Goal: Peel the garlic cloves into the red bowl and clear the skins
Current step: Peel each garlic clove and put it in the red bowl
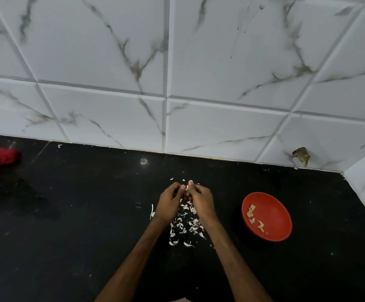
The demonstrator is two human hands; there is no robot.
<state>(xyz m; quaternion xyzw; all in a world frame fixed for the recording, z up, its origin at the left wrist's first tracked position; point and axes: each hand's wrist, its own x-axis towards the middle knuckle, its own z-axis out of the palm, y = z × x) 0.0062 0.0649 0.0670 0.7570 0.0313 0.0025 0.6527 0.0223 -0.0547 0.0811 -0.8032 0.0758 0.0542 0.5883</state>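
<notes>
Peeling at the bench

Pinched a garlic clove (187, 188) between curled fingers (190, 182) of left hand (169, 200) and right hand (200, 200), above scattered skins (185, 227) on the black bench (68, 214). Had peeled cloves (251, 213) lying in the red bowl (275, 203), at 3 o'clock from the hands.

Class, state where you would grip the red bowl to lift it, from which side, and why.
Pinch the right rim of the red bowl, from the right, thumb inside, fingers under. It sits upright and shallow, and the peeled cloves lie in its left half, so a thumb there likely touches none.
</notes>
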